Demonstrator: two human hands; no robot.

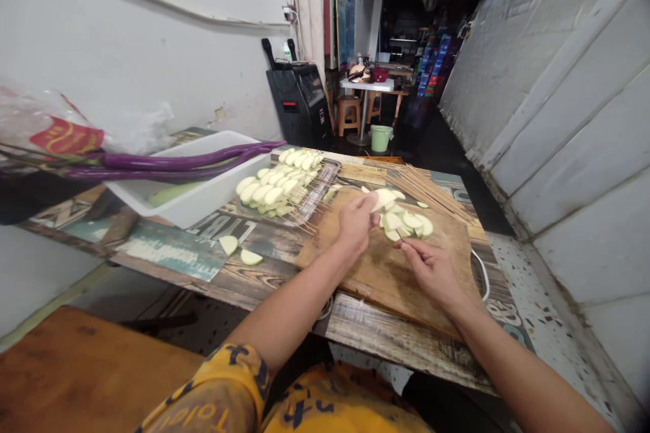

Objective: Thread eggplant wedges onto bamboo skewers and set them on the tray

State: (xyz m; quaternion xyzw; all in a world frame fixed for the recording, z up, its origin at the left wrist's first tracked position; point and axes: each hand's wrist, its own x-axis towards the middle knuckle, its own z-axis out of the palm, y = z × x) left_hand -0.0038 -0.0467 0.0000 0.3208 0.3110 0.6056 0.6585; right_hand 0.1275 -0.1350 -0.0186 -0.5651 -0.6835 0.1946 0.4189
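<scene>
Over the wooden cutting board (426, 277), my left hand (357, 220) is closed on a pale vegetable slice (384, 199). My right hand (429, 267) pinches a thin wooden skewer (400, 235), its tip pointing toward the slices. Several pale green-edged slices (414, 222) lie in a pile on the board, just beyond my fingers. Left of the board, a tray (317, 199) holds rows of skewered slices (269, 189). A bundle of bare skewers (431, 193) lies past the board's far edge.
A white bin (187, 213) with long purple eggplants (167, 161) across it stands at the left, near a plastic bag (66, 128). Two loose slices (250, 257) lie on the table (284, 276). A wooden stool (86, 372) is at lower left; a wall rises at right.
</scene>
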